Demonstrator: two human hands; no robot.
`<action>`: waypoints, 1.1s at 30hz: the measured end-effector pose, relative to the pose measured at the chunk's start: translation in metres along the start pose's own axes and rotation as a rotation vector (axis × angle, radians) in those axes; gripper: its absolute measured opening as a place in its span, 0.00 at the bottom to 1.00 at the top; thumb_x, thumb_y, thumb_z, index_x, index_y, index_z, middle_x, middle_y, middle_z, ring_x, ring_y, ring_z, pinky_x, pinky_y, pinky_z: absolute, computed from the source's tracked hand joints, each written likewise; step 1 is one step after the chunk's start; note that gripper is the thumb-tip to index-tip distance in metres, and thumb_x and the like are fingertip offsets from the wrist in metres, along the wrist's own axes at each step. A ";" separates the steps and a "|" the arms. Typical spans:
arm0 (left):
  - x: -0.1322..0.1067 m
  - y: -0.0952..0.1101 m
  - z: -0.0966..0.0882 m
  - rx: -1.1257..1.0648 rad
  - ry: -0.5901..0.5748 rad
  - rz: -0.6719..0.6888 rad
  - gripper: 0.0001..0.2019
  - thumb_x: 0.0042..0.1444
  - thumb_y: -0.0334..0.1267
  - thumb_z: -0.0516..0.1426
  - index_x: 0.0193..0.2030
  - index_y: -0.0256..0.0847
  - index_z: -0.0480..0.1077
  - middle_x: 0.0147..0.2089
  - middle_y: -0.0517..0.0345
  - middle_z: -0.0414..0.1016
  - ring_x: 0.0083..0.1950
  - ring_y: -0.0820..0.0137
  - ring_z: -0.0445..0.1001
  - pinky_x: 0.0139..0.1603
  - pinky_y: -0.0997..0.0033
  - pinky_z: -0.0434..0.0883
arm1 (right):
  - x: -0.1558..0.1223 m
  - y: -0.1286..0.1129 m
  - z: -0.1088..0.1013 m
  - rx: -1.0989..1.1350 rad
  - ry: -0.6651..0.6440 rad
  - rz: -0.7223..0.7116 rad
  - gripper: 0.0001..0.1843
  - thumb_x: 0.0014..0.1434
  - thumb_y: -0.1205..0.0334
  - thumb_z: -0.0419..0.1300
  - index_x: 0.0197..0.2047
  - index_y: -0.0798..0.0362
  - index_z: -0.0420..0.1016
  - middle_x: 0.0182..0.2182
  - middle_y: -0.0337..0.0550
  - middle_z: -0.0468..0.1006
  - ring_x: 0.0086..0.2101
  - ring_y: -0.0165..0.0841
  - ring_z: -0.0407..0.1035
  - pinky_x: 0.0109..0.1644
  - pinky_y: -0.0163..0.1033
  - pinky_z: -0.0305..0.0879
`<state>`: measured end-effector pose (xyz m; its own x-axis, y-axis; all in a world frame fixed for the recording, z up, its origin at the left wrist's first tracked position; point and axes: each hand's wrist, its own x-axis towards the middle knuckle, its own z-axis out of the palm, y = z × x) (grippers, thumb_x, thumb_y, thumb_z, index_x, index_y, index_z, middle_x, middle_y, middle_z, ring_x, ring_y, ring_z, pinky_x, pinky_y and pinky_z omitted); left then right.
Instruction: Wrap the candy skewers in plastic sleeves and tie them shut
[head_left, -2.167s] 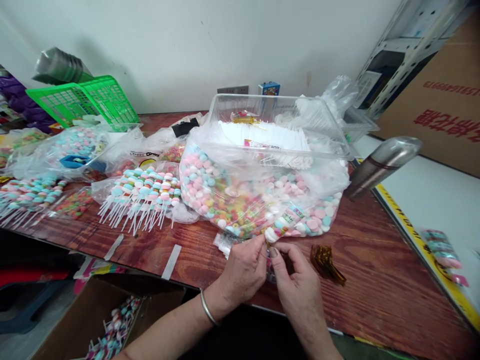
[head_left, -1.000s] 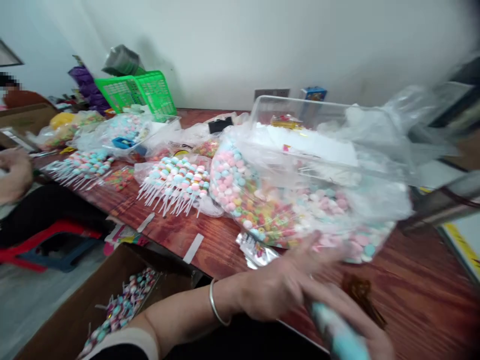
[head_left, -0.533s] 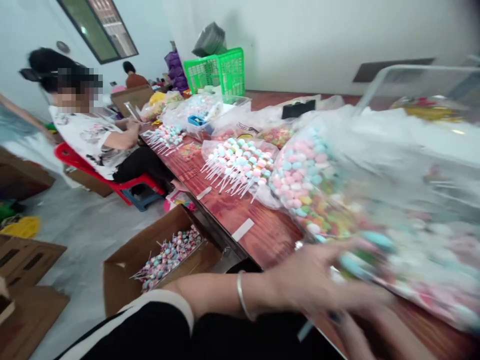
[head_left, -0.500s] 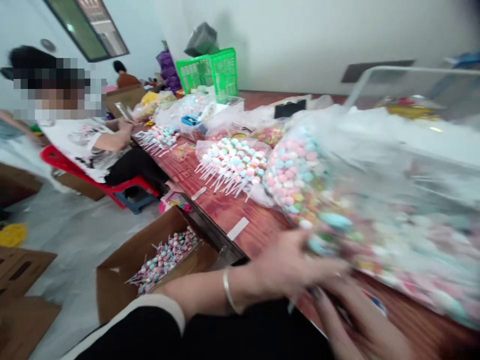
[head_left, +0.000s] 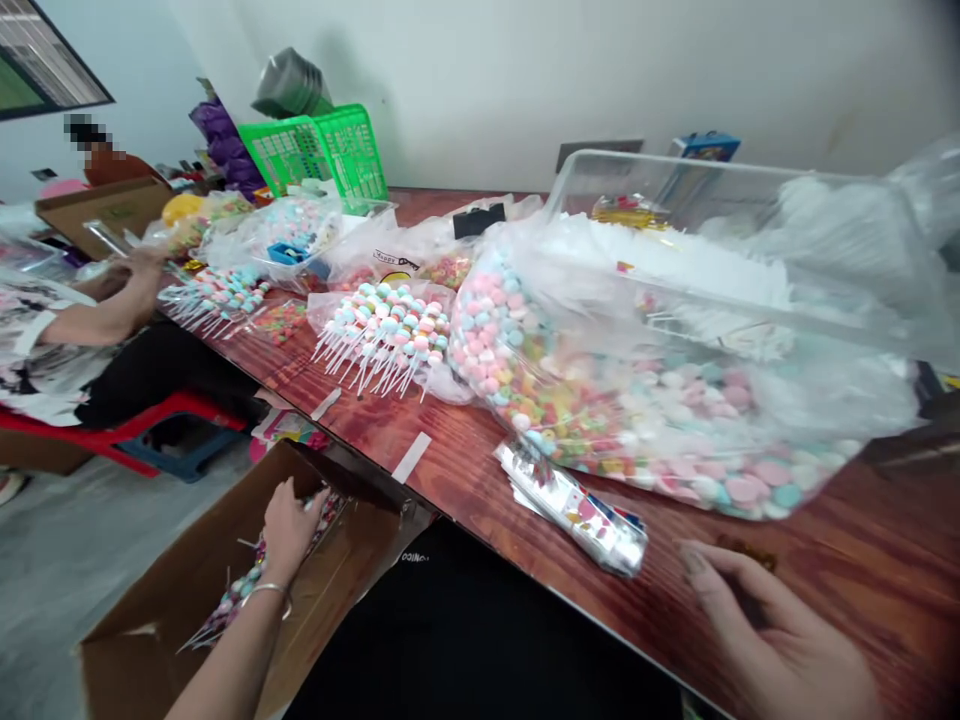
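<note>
My left hand (head_left: pixel 288 532), with a bangle at the wrist, reaches down into the cardboard box (head_left: pixel 157 625) beside the table. Its fingers are apart above a heap of small candy sticks (head_left: pixel 238 590), and I see nothing held in them. My right hand (head_left: pixel 776 635) hovers at the table's near edge, thumb and forefinger tips together with nothing visible between them. Left of it lies a stack of shiny printed wrappers (head_left: pixel 577 510). A small gold piece (head_left: pixel 750 550) lies just beyond the right fingers. Behind the wrappers rests a large clear bag of pastel candies (head_left: pixel 540 370).
Candy skewers on white sticks (head_left: pixel 386 335) lie on the wooden table (head_left: pixel 352 430), with more skewers (head_left: pixel 217 295) farther left. A clear plastic bin (head_left: pixel 600 180) and a green basket (head_left: pixel 352 150) stand behind. A co-worker's arm (head_left: pixel 97 320) is at the far left.
My left hand has moved from beside the candy bag down into the box. My right hand has parted from it and shifted right. The view has turned right, uncovering the wrappers.
</note>
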<state>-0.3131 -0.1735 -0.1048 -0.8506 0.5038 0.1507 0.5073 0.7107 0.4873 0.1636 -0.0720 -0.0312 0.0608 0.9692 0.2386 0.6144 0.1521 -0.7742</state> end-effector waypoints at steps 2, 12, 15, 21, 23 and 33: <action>-0.010 0.013 0.010 -0.011 0.011 0.093 0.23 0.52 0.47 0.55 0.50 0.34 0.66 0.58 0.34 0.67 0.63 0.50 0.62 0.63 0.52 0.59 | -0.002 -0.007 0.012 -0.091 -0.059 -0.104 0.16 0.57 0.46 0.58 0.35 0.47 0.79 0.32 0.40 0.82 0.29 0.36 0.74 0.31 0.39 0.67; -0.085 0.192 -0.016 -0.714 -0.522 0.631 0.09 0.58 0.40 0.56 0.41 0.41 0.73 0.43 0.50 0.75 0.45 0.64 0.73 0.49 0.65 0.69 | 0.005 -0.048 0.096 -0.599 0.058 -0.444 0.10 0.62 0.58 0.55 0.39 0.54 0.74 0.31 0.46 0.76 0.33 0.41 0.68 0.36 0.45 0.56; -0.113 0.226 0.000 -0.758 -1.068 0.339 0.17 0.49 0.47 0.63 0.42 0.37 0.73 0.36 0.51 0.77 0.35 0.67 0.75 0.37 0.70 0.71 | 0.003 -0.048 0.102 -0.600 0.077 -0.537 0.09 0.63 0.63 0.54 0.32 0.52 0.72 0.27 0.44 0.74 0.31 0.39 0.66 0.38 0.46 0.56; -0.125 0.248 0.044 -0.714 -1.273 0.038 0.24 0.54 0.61 0.51 0.28 0.38 0.67 0.23 0.59 0.70 0.15 0.78 0.63 0.16 0.77 0.58 | -0.002 -0.036 0.101 -0.471 0.064 -0.639 0.07 0.64 0.65 0.53 0.39 0.53 0.72 0.32 0.46 0.77 0.35 0.39 0.68 0.43 0.47 0.60; -0.124 0.245 0.047 -0.673 -1.242 0.086 0.25 0.57 0.59 0.49 0.22 0.39 0.65 0.17 0.61 0.66 0.13 0.77 0.60 0.16 0.75 0.56 | -0.003 -0.030 0.103 -0.377 0.073 -0.612 0.09 0.65 0.62 0.53 0.46 0.54 0.71 0.37 0.50 0.77 0.38 0.40 0.69 0.44 0.46 0.63; -0.116 0.235 0.026 -0.942 -0.967 0.328 0.17 0.60 0.49 0.53 0.30 0.39 0.72 0.31 0.55 0.76 0.34 0.68 0.73 0.38 0.70 0.69 | -0.006 -0.013 0.109 -0.232 0.086 -0.410 0.22 0.63 0.57 0.54 0.58 0.58 0.64 0.43 0.56 0.77 0.44 0.44 0.71 0.47 0.49 0.69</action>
<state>-0.0921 -0.0519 -0.0304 -0.0834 0.9924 -0.0900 0.0507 0.0945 0.9942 0.0689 -0.0591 -0.0865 -0.1644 0.8169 0.5528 0.7602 0.4620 -0.4567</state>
